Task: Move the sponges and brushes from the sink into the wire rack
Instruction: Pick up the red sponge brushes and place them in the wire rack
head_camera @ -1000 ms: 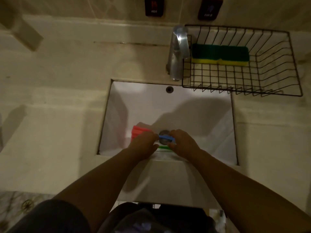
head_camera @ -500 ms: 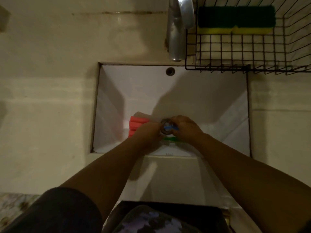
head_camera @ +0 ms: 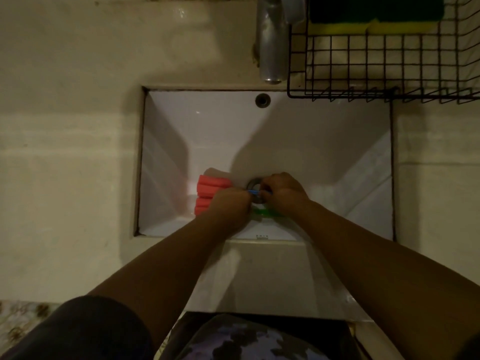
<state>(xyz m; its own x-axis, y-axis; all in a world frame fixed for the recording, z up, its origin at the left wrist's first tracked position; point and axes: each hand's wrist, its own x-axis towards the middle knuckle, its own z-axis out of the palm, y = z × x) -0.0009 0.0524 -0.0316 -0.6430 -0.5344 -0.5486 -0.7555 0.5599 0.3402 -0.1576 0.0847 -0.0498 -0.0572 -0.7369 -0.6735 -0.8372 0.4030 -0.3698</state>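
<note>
Both my hands are down in the white sink [head_camera: 298,141], meeting over the drain [head_camera: 255,183]. A thin blue brush [head_camera: 254,192] shows between them; my right hand [head_camera: 281,193] has its fingers closed on it, and my left hand [head_camera: 230,207] touches its other end. A ribbed red sponge [head_camera: 209,193] lies on the sink floor just left of my left hand, partly covered by it. Under my right wrist lies a green brush [head_camera: 262,212], mostly hidden. A green and yellow sponge [head_camera: 374,19] rests at the back of the black wire rack [head_camera: 363,71].
A metal faucet [head_camera: 271,40] stands behind the sink, just left of the rack. The rack sits on the beige counter [head_camera: 67,139] at the back right, its front edge overhanging the sink rim. An overflow hole [head_camera: 262,100] marks the sink's back wall.
The view has moved closer and lower over the sink. My hands have come together over the blue brush, with less of it showing between them.
</note>
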